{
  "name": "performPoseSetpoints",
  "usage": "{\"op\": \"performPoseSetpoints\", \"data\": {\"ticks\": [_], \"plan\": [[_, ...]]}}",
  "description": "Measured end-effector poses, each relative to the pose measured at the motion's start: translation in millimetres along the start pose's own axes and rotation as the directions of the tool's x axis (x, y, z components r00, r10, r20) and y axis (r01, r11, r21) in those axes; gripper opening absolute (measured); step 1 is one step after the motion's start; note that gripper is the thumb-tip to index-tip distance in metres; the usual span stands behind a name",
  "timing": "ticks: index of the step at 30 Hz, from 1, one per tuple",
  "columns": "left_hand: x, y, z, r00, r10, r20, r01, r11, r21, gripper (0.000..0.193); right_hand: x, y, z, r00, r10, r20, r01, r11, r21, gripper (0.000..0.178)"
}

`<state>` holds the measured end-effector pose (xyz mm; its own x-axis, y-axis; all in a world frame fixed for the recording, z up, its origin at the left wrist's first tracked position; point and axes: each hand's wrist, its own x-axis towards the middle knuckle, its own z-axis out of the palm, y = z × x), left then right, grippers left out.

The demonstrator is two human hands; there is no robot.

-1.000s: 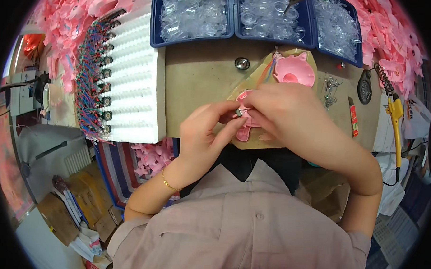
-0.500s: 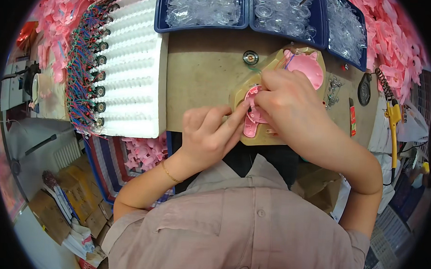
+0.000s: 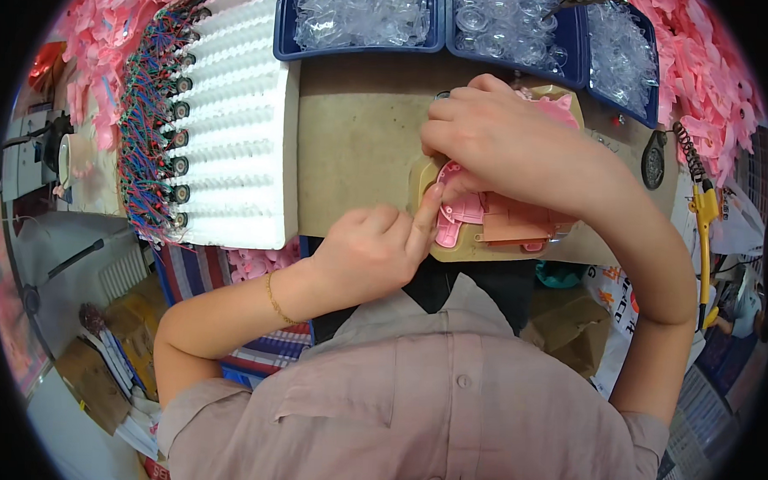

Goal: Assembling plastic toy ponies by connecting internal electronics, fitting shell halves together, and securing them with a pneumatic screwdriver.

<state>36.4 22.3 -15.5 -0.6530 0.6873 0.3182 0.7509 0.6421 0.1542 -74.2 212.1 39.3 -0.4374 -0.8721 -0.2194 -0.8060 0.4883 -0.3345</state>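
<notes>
A pink molded plastic part (image 3: 463, 211) lies in a tan holding block (image 3: 444, 252) near the table's front edge. My left hand (image 3: 374, 244) has its index fingertip on the part's left side, its other fingers curled. My right hand (image 3: 506, 138) arches over the block, fingers bent down and thumb by the pink part; whatever is between them is hidden. A brownish-pink flat piece (image 3: 524, 224) sits on the block beside the part. Beyond my right hand shows the edge of a pink bowl-shaped part (image 3: 559, 108). Only a bit of the round speaker's rim (image 3: 442, 96) shows past my fingers.
On the left, a white foam tray (image 3: 244, 142) carries several small speakers with coloured wires (image 3: 147, 130). Blue bins (image 3: 357, 51) of clear plastic parts line the back. Pink parts (image 3: 698, 90) heap at both sides. A yellow-handled soldering iron (image 3: 704, 209) hangs at right.
My right hand has moved up and left, fingers now covering most of the speaker. My left hand has shifted slightly down, its index finger still at the pink part. The brownish-pink piece has come into view.
</notes>
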Motion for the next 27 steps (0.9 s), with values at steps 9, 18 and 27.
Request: {"op": "performPoseSetpoints", "data": {"ticks": [9,18,27], "plan": [[0.8,0.7,-0.4,0.935,-0.304,0.184,0.354,0.774,-0.525,0.049,-12.6,9.3,3.1,0.997,0.078,-0.021,-0.071,0.972,0.223,0.03],[71.8,-16.3,-24.4,0.885,-0.417,-0.208,0.295,0.846,-0.444,0.017,-73.4,10.0,-31.5,0.843,0.258,-0.472,-0.201,0.965,0.168,0.019],[78.2,-26.1,-1.2,0.896,-0.444,0.011,0.365,0.721,-0.59,0.028,-118.5,-15.3,24.4,0.805,0.474,-0.356,-0.228,0.802,0.552,0.014]]}}
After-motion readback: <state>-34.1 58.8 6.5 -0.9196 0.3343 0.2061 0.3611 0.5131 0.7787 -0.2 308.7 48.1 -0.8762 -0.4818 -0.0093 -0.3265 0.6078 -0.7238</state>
